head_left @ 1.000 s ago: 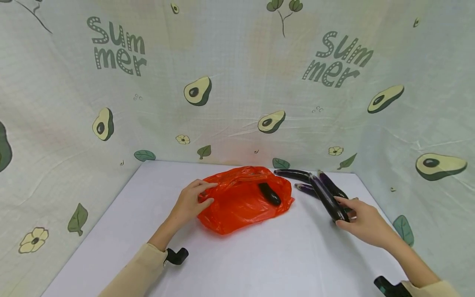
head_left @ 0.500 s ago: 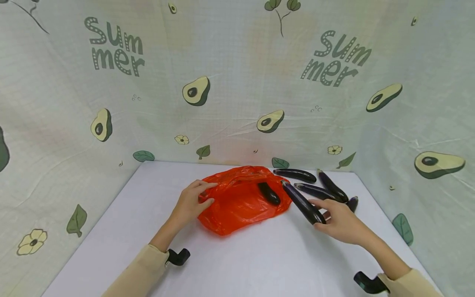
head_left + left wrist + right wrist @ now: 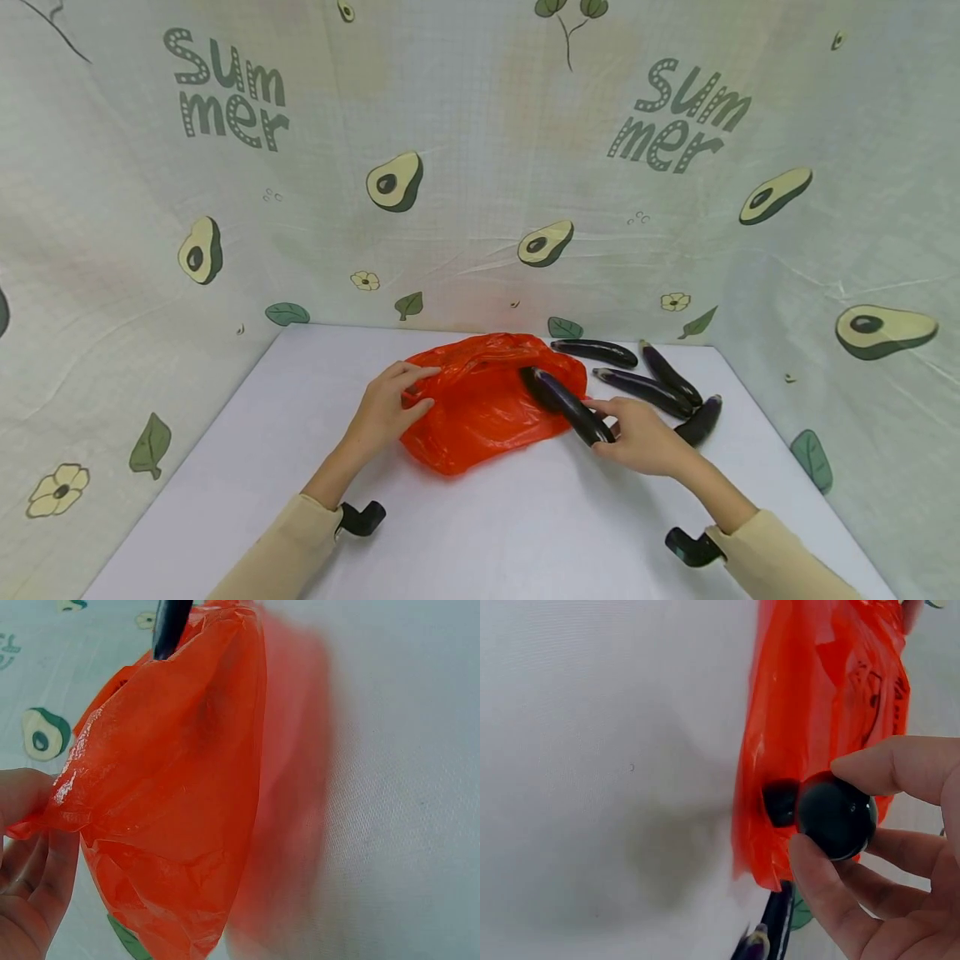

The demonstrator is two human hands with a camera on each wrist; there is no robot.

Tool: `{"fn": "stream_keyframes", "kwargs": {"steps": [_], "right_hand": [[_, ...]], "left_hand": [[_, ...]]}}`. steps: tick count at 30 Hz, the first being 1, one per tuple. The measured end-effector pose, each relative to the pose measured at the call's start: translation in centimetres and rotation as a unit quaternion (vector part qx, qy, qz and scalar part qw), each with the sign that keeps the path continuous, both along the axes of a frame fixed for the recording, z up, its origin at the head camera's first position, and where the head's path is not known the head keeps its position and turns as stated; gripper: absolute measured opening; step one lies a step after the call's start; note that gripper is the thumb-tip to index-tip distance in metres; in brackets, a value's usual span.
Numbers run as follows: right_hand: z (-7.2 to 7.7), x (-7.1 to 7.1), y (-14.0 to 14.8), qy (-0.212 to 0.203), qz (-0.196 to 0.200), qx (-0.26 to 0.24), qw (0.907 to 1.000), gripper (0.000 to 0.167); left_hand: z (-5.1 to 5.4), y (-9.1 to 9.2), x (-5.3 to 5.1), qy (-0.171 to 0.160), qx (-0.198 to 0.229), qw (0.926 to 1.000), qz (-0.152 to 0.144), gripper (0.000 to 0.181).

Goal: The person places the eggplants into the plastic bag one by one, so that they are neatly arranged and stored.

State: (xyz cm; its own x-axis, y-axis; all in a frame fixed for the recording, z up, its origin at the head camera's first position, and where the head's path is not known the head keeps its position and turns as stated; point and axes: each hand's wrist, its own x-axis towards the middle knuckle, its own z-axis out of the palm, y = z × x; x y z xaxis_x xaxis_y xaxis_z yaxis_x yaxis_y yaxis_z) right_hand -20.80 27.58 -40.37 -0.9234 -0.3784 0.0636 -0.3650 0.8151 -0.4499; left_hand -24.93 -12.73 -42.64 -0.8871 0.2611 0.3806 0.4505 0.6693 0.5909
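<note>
Right hand [image 3: 643, 438]: eggplant [image 3: 576, 408] was pinched
Left hand [image 3: 382, 408]: red bag [image 3: 465, 425] was pinched
Table [image 3: 525, 533]: four more eggplants [image 3: 645, 391] were spread

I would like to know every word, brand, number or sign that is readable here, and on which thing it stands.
"sum mer", over two lines, upper left on the hanging cloth.
"sum mer", again over two lines, upper right on the same cloth.
Black print on the red bag: not clear enough to read.
Grey letters at the left wrist view's edge: cut off, unreadable.
No readable brand or number.
</note>
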Motion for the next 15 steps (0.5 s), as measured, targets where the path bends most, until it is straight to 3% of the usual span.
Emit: {"fn": "stream_keyframes", "kwargs": {"steps": [7, 15], "right_hand": [[-1.2, -2.3, -1.9, -0.011, -0.003, -0.008, 0.9999, 0.059], [-2.3, -4.0, -4.2, -0.009, -0.040, -0.031, 0.9987, 0.059]], "left_hand": [[0.2, 0.1, 0.1, 0.003, -0.002, 1.0000, 0.000, 0.050], [0.2, 0.2, 0.1, 0.001, -0.001, 1.0000, 0.001, 0.050]]}}
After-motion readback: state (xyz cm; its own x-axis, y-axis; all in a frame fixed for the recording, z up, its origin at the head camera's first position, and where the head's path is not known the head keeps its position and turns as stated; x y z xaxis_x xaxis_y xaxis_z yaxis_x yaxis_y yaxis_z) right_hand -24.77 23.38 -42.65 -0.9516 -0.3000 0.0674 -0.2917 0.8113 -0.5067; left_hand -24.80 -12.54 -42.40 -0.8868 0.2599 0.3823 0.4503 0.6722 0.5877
